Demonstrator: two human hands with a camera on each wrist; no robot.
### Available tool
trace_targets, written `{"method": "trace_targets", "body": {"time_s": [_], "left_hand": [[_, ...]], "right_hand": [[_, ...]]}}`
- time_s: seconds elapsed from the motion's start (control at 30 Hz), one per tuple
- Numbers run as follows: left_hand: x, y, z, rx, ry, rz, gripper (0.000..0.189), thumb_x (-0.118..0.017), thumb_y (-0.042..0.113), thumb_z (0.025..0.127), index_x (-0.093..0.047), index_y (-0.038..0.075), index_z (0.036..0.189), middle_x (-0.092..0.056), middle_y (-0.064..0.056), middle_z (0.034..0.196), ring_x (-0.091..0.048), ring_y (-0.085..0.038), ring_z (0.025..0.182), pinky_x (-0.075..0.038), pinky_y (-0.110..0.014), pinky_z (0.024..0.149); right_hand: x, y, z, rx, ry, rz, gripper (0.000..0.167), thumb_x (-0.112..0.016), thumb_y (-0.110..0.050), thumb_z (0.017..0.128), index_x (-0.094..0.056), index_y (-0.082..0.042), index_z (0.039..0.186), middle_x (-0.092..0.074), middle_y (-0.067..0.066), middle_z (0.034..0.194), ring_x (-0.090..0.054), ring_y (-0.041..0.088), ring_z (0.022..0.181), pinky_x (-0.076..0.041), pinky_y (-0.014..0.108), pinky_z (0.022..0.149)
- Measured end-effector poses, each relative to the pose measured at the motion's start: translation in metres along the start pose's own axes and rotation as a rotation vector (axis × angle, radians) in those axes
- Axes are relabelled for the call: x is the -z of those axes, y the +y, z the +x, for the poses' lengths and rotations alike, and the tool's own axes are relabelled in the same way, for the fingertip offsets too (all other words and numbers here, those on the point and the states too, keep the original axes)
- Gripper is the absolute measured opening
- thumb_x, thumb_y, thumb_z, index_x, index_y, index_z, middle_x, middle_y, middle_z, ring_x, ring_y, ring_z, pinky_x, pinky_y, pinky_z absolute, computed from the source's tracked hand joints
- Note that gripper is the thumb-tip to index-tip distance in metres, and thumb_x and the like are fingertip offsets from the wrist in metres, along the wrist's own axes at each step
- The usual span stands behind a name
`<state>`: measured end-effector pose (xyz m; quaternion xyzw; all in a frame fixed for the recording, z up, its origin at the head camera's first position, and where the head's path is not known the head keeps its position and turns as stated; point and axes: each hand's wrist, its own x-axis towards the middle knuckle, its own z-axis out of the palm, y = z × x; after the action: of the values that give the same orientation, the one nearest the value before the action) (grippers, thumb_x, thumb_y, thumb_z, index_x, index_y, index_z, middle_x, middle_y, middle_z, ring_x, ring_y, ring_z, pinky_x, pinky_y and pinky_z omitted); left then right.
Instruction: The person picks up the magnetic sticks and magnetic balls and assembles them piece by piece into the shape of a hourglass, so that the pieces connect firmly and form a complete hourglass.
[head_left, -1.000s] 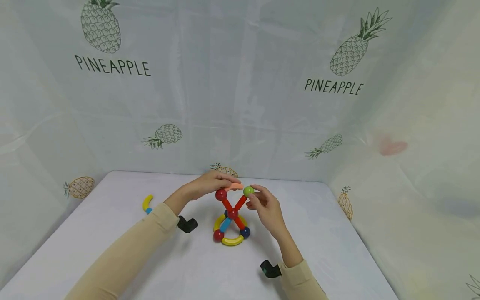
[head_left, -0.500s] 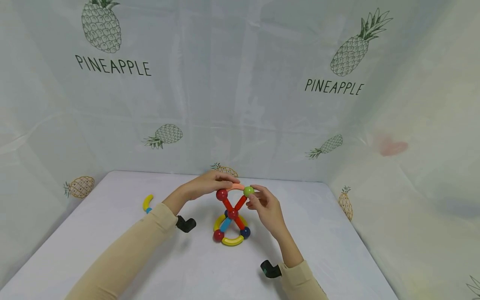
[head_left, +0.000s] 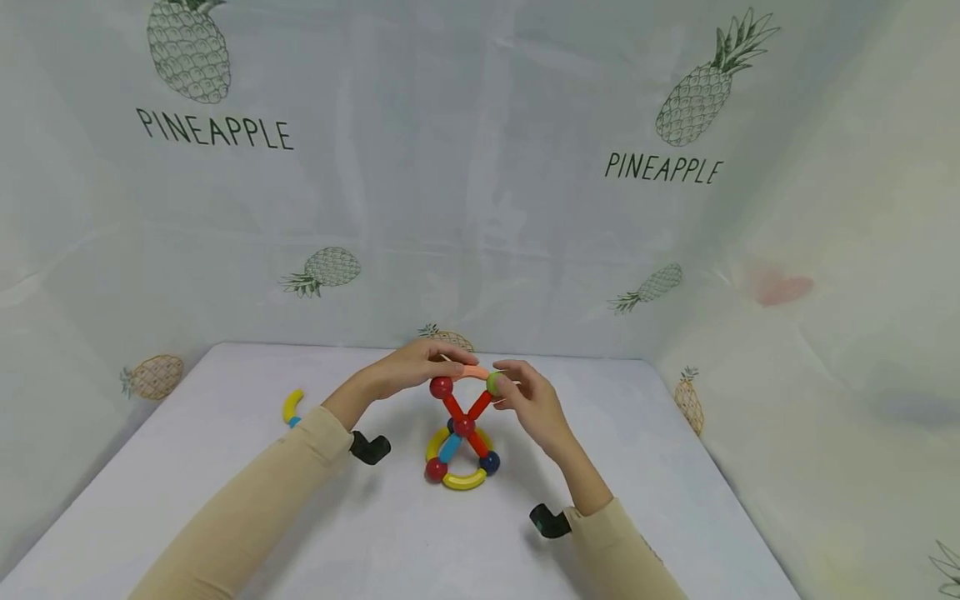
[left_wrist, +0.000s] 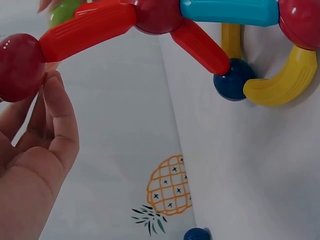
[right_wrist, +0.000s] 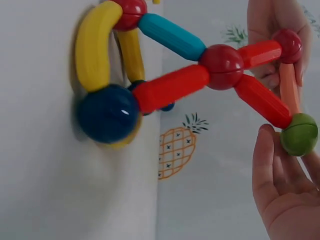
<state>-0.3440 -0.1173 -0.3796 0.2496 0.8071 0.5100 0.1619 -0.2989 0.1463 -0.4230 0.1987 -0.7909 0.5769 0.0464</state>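
A magnetic ball-and-rod model stands on the table. Its base has curved yellow rods (head_left: 463, 482), a red ball (head_left: 436, 470) and navy balls (right_wrist: 107, 112). From there a blue rod (right_wrist: 172, 36) and a red rod (right_wrist: 172, 89) rise to a central red ball (right_wrist: 222, 66). Two more red rods spread upward to a red ball (head_left: 441, 387) and a green ball (right_wrist: 299, 135). Between these top balls arches an orange curved rod (head_left: 474, 372), which my left hand (head_left: 412, 367) pinches near the red ball. My right hand (head_left: 536, 408) holds the green ball between thumb and fingers.
On the white table (head_left: 390, 542), left of the model, lies a yellow curved piece (head_left: 292, 405) beside a blue one (head_left: 295, 422), partly behind the left sleeve. A pineapple-print curtain (head_left: 480, 208) hangs behind the table. Black wrist-camera mounts (head_left: 371, 449) project from both sleeves.
The orange rod has shifted right and now spans to the green ball. My right hand has moved slightly up and left, covering more of that ball. The head view has shifted a little.
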Motion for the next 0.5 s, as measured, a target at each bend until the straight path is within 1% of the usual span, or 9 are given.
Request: {"method": "trace_targets", "body": {"time_s": [0.1,0.17,0.2,0.23,0.3,0.4,0.47,0.5], "left_hand": [[0.001,0.000,-0.001,0.000,0.016,-0.004,0.035,-0.069,0.038,0.103,-0.073,0.024,0.135,-0.063,-0.003,0.134,-0.057,-0.027,0.121,-0.051,-0.052,0.107],[0.001,0.000,-0.001,0.000,0.021,-0.009,0.034,-0.069,0.037,0.104,-0.073,0.024,0.134,-0.064,-0.003,0.133,-0.058,-0.027,0.121,-0.051,-0.052,0.107],[0.001,0.000,-0.001,-0.002,0.020,-0.015,0.034,-0.069,0.037,0.104,-0.073,0.023,0.134,-0.065,-0.003,0.133,-0.058,-0.027,0.121,-0.051,-0.051,0.107],[0.001,0.000,-0.002,-0.006,0.017,-0.016,0.034,-0.069,0.037,0.104,-0.073,0.023,0.135,-0.065,-0.003,0.132,-0.058,-0.026,0.120,-0.051,-0.051,0.107],[0.002,-0.001,-0.003,-0.021,0.002,-0.022,0.035,-0.068,0.037,0.105,-0.072,0.022,0.137,-0.065,-0.003,0.132,-0.060,-0.026,0.118,-0.050,-0.051,0.108],[0.005,-0.004,-0.006,-0.056,-0.032,-0.034,0.037,-0.069,0.036,0.105,-0.070,0.021,0.139,-0.068,-0.006,0.129,-0.067,-0.029,0.110,-0.051,-0.051,0.106],[0.007,-0.006,-0.008,-0.078,-0.058,-0.036,0.039,-0.071,0.034,0.104,-0.069,0.022,0.140,-0.069,-0.006,0.129,-0.071,-0.030,0.106,-0.054,-0.050,0.104],[0.007,-0.007,-0.009,-0.087,-0.068,-0.035,0.040,-0.072,0.033,0.103,-0.068,0.022,0.141,-0.070,-0.006,0.130,-0.072,-0.030,0.107,-0.055,-0.049,0.103]], "right_hand": [[0.003,-0.008,0.011,-0.014,-0.058,-0.059,0.038,-0.063,-0.037,0.109,-0.065,-0.013,0.139,-0.072,0.009,0.119,-0.073,0.028,0.097,-0.065,0.041,0.085],[0.005,-0.013,0.017,-0.022,-0.095,-0.094,0.037,-0.064,-0.036,0.108,-0.067,-0.012,0.136,-0.073,0.007,0.115,-0.072,0.030,0.095,-0.065,0.043,0.083],[0.006,-0.014,0.019,-0.024,-0.110,-0.110,0.035,-0.064,-0.036,0.108,-0.069,-0.013,0.134,-0.074,0.005,0.112,-0.072,0.030,0.093,-0.065,0.042,0.082],[0.006,-0.016,0.020,-0.028,-0.124,-0.126,0.033,-0.065,-0.035,0.108,-0.070,-0.013,0.132,-0.074,0.004,0.109,-0.072,0.030,0.091,-0.064,0.039,0.079],[0.008,-0.019,0.022,-0.035,-0.151,-0.146,0.029,-0.065,-0.031,0.107,-0.071,-0.013,0.128,-0.075,0.003,0.107,-0.072,0.028,0.090,-0.063,0.036,0.076],[0.011,-0.022,0.024,-0.051,-0.171,-0.165,0.026,-0.066,-0.029,0.107,-0.072,-0.012,0.127,-0.076,0.003,0.107,-0.072,0.023,0.090,-0.062,0.030,0.073],[0.012,-0.024,0.025,-0.065,-0.182,-0.170,0.027,-0.067,-0.029,0.107,-0.071,-0.012,0.127,-0.076,0.004,0.108,-0.072,0.023,0.092,-0.062,0.029,0.073],[0.013,-0.024,0.025,-0.070,-0.184,-0.174,0.027,-0.067,-0.030,0.106,-0.072,-0.012,0.126,-0.077,0.004,0.108,-0.071,0.024,0.093,-0.062,0.030,0.074]]}}
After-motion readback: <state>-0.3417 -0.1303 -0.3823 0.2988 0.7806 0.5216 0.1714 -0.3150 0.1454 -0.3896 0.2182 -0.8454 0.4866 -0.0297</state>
